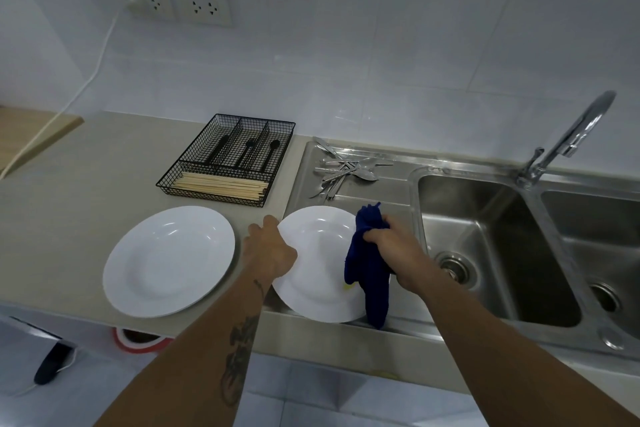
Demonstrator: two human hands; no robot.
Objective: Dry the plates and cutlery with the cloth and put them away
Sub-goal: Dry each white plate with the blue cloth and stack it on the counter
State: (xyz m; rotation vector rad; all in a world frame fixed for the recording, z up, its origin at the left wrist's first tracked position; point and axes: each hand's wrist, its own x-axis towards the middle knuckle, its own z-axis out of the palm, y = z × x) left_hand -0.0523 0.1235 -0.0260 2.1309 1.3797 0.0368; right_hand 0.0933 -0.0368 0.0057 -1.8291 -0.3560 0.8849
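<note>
The left hand is gripping the nine o'clock rim of a round white deep plate, holding it over the steel draining board, while the right hand is clutching a bunched dark blue cloth against its three o'clock edge. A second white deep plate is lying on the beige counter at nine o'clock. At twelve o'clock, loose steel cutlery, possibly spoons and knives, is lying beside a black wire organiser tray holding wooden chopsticks
</note>
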